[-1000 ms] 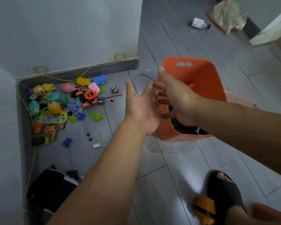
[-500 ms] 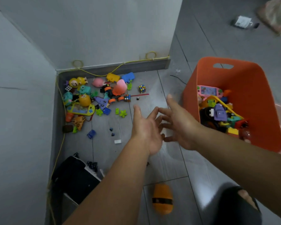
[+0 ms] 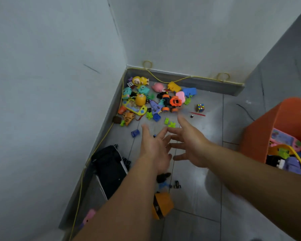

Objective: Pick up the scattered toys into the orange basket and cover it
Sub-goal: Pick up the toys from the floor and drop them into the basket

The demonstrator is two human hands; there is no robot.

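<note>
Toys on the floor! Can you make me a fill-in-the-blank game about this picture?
1. The basket on the right is colored ____.
2. The left hand and the right hand are both open and hold ____.
3. The toy pile lies in a ____ where two walls meet.

Missing words: orange; nothing; corner.

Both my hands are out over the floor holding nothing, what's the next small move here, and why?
Probably reach forward to the toy pile and gather the nearest green pieces. The left hand and right hand are open and empty, short of the pile, and the basket stands at the right.
</note>
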